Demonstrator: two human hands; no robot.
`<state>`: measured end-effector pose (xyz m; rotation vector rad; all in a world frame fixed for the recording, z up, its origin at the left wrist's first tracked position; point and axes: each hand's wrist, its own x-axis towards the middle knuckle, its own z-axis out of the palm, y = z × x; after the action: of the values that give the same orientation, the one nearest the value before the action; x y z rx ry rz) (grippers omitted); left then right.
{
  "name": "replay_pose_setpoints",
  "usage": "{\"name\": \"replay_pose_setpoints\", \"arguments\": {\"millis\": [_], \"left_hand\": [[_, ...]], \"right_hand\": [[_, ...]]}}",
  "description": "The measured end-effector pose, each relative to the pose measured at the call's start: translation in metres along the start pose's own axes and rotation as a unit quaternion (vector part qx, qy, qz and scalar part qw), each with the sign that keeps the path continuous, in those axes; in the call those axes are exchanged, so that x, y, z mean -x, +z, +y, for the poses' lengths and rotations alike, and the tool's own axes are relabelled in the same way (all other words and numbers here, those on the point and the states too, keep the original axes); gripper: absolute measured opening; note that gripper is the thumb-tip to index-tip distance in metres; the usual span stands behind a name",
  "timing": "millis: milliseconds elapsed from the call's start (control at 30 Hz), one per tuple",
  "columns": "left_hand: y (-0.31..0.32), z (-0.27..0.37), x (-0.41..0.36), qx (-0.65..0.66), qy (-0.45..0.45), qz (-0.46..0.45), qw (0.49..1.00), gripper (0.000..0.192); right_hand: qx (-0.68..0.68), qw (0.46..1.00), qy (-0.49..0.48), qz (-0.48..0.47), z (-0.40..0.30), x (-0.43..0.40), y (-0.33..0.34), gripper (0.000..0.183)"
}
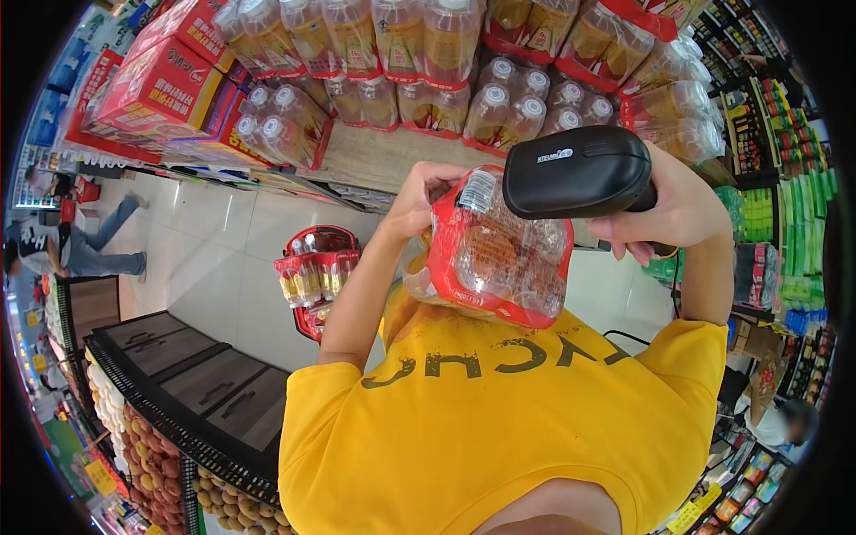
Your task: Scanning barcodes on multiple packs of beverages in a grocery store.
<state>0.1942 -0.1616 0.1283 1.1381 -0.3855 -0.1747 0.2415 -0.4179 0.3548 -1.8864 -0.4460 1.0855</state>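
My left hand (425, 200) grips one end of a shrink-wrapped pack of plastic bottles (498, 261), tilted so that its underside and a barcode label face up. My right hand (675, 207) is closed around the handle of a black handheld barcode scanner (576, 172), whose head lies over the right part of the pack as seen from here. A cable hangs below the right hand. The scanner's front and the pack's far right corner are partly hidden. Behind both hands runs a wooden display shelf (368, 152) bearing similar bottle packs (284, 127).
Stacked red cartons (160, 93) stand at the upper left. On the floor is a red basket (309, 324) holding bottle packs. A dark produce stand (194, 381) lies lower left. One person (100, 247) walks at the far left; another person (779, 421) is at the lower right.
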Motion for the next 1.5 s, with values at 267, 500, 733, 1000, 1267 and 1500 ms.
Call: {"name": "replay_pose_setpoints", "arguments": {"millis": [267, 500, 733, 1000, 1267, 1500], "left_hand": [[-0.022, -0.015, 0.013, -0.002, 0.009, 0.042, 0.999, 0.079], [-0.057, -0.028, 0.034, 0.05, -0.005, 0.115, 0.992, 0.061], [-0.053, -0.027, 0.072, 0.016, -0.072, 0.171, 0.983, 0.058], [-0.098, -0.005, 0.083, -0.019, -0.144, 0.198, 0.969, 0.055], [-0.168, 0.032, 0.079, -0.05, -0.21, 0.213, 0.953, 0.052], [-0.203, 0.007, 0.092, 0.265, -0.297, 0.432, 0.809, 0.083]], "right_hand": [[-0.028, 0.999, -0.021, 0.029, 0.013, 0.002, 0.005, 0.052], [-0.23, 0.968, -0.062, 0.081, 0.166, -0.061, 0.072, 0.058], [-0.158, 0.956, -0.248, 0.014, 0.15, -0.107, 0.136, 0.066], [-0.266, 0.945, -0.178, -0.071, 0.138, -0.195, 0.143, 0.041], [-0.374, 0.903, -0.202, -0.062, 0.107, -0.282, 0.151, 0.019], [-0.381, 0.909, -0.168, -0.011, 0.105, -0.298, 0.119, 0.023]]}}
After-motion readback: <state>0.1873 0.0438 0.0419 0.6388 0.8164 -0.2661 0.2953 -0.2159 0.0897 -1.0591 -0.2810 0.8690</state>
